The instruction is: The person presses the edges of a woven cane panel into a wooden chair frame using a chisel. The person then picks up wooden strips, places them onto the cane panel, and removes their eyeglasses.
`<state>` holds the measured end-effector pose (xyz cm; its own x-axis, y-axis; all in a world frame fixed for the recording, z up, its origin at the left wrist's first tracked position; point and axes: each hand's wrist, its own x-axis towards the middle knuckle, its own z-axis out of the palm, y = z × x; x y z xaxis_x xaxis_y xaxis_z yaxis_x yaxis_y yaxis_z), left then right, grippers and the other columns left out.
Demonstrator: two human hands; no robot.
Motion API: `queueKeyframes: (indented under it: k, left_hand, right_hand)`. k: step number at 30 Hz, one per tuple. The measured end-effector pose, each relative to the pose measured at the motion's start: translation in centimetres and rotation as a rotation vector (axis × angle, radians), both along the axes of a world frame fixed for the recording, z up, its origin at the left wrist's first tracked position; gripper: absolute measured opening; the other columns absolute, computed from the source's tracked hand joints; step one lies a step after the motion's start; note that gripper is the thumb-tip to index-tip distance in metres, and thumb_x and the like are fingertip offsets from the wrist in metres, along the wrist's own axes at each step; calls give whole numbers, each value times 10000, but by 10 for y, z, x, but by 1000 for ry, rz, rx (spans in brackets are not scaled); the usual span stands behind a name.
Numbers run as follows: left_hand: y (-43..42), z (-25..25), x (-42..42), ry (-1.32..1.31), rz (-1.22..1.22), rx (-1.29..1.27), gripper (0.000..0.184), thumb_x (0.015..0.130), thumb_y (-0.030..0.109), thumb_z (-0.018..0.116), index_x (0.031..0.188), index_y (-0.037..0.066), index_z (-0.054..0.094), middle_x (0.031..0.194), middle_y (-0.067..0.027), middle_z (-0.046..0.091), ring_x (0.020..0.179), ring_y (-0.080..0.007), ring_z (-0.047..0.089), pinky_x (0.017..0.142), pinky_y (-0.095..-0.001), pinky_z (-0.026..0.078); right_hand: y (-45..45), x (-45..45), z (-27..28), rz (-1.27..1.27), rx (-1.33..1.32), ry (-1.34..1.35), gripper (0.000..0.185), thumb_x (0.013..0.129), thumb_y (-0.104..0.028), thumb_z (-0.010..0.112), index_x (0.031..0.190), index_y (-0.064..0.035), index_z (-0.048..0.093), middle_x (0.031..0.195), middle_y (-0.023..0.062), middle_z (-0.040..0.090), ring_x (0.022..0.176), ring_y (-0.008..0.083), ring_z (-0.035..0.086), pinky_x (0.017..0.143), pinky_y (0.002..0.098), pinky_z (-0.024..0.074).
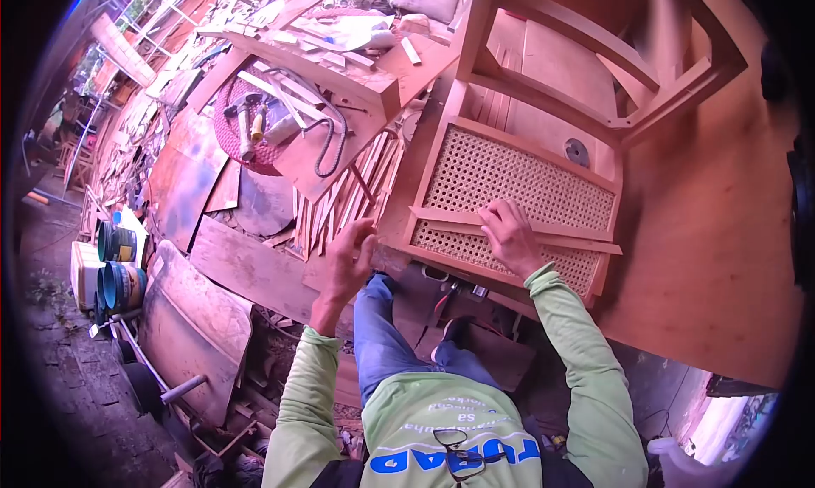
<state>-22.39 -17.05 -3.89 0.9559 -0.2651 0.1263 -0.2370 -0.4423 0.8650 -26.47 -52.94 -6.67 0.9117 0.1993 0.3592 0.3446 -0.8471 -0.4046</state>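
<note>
A wooden chair frame [617,131] lies on the workbench, its woven cane seat panel [492,180] facing up. Two thin wooden strips cross the cane; the upper strip [450,217] reaches past the panel's left edge, and the lower strip [577,244] runs close beside it. My right hand [512,236] is closed over the strips, thumb and fingertips pinching at the upper one. Left of the seat, my left hand [346,263] is raised in the air, fingers loosely curled and thumb apart, with nothing visible in it.
A round metal disc [576,152] lies beyond the cane panel. On the left, a low wooden table [318,89] carries offcuts and a dark cable [329,148]; hammers [245,131] lie beside it. Paint buckets [121,286] stand far left. A plywood sheet [696,259] extends right.
</note>
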Motion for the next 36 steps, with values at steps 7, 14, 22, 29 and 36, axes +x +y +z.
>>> queueKeyframes:
  k: [7,14,22,29,36]
  left_hand:
    - [11,2,-10,-87,-5,106,338,1030,11,707,1365,10,659,1211,-166,722,1102,-299,741,944,-405,593]
    - [-22,59,-7,-472,57,114,528,971,29,760,1475,18,605,1413,-211,618,1300,-403,612,1095,-485,512]
    - [66,50,57,-345,403,17,267,1024,25,721,1278,-18,649,1126,-179,743,988,-297,741,879,-419,594]
    - [184,47,217,-278,819,37,194,1057,126,694,1191,-15,686,977,-101,765,856,-192,738,788,-353,593]
    - [222,18,287,-132,635,415,470,987,310,779,1320,14,630,1029,-190,795,940,-325,800,818,-459,620]
  right_hand:
    - [6,4,4,-23,53,10,295,899,-7,759,1191,-35,728,1093,115,622,1075,333,625,934,465,524]
    - [21,-9,85,-173,233,-163,242,960,65,633,1201,57,652,1050,182,579,994,335,623,880,452,540]
    - [-78,-15,202,-352,975,-614,436,1209,-256,459,1466,81,560,1127,105,582,974,183,569,860,311,501]
    - [-167,-31,95,-458,1688,-310,456,1176,-301,575,1548,-37,577,1200,35,687,1034,167,628,977,322,521]
    - [-228,-58,-61,-833,1954,-151,365,1084,-225,744,1400,-56,677,1101,54,724,934,155,629,875,315,550]
